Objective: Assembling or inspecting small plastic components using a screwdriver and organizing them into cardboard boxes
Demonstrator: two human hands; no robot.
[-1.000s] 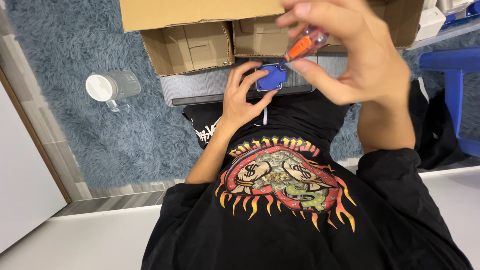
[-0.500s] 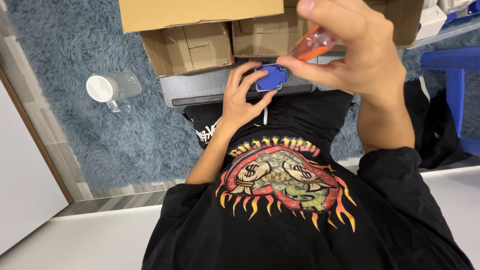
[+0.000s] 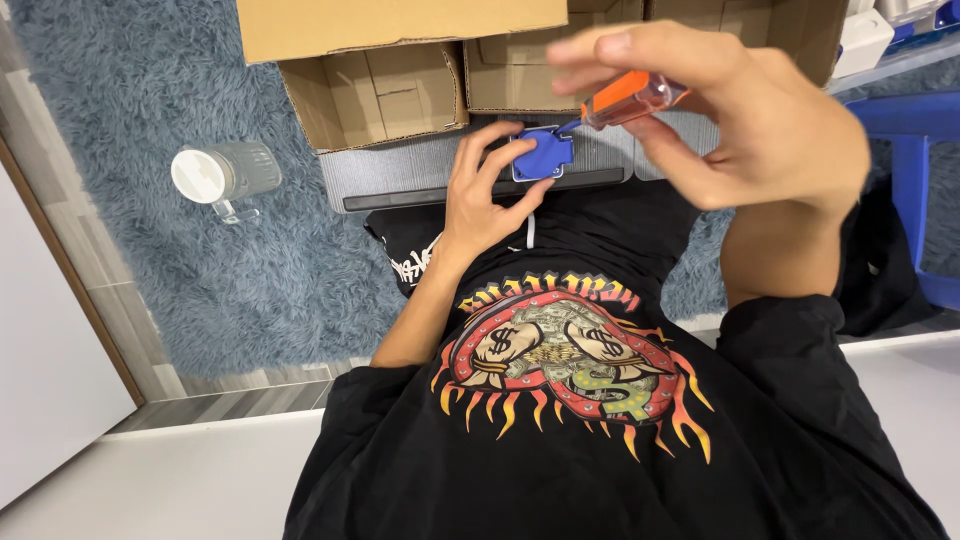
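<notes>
My left hand holds a small blue socket-like part down on a grey flat board in front of me. My right hand is raised closer to the camera and grips a screwdriver with an orange and clear handle. The screwdriver's thin shaft points down-left to the top right corner of the blue part. My black shirt with a printed flame design fills the lower part of the view.
Open cardboard boxes stand just beyond the grey board. A clear cup with a white lid lies on the blue shaggy rug to the left. A blue stool is at the right. A white surface runs along the bottom.
My right hand has shifted slightly with the screwdriver, its handle turning in my fingers. My left hand and the blue part have stayed in place.
</notes>
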